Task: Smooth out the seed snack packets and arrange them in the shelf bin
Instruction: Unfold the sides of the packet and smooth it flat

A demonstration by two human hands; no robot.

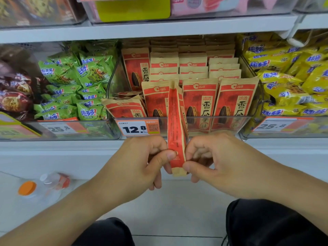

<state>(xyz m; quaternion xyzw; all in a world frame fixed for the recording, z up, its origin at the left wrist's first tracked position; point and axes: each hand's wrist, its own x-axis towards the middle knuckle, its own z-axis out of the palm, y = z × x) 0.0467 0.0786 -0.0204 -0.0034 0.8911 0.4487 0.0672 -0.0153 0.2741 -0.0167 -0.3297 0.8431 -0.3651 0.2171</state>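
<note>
Item: one red-and-tan paper seed snack packet [176,128], held upright and edge-on before the clear plastic shelf bin [204,124]. Left hand [142,162] pinched its lower end from nine o'clock; right hand [213,160] pinched it from three o'clock. Matching packets [200,98] stood in rows inside the bin. White price tag [134,128] at seven o'clock.

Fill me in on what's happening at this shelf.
A person is restocking sunflower seed snacks. Both hands hold one red seed packet edge-on in front of the shelf: the left hand and the right hand each pinch its lower end. It is not yet in the clear bin, where most packets stand upright in rows, while a few at the left front lie slumped. A bottle with an orange cap lies on the floor.
</note>
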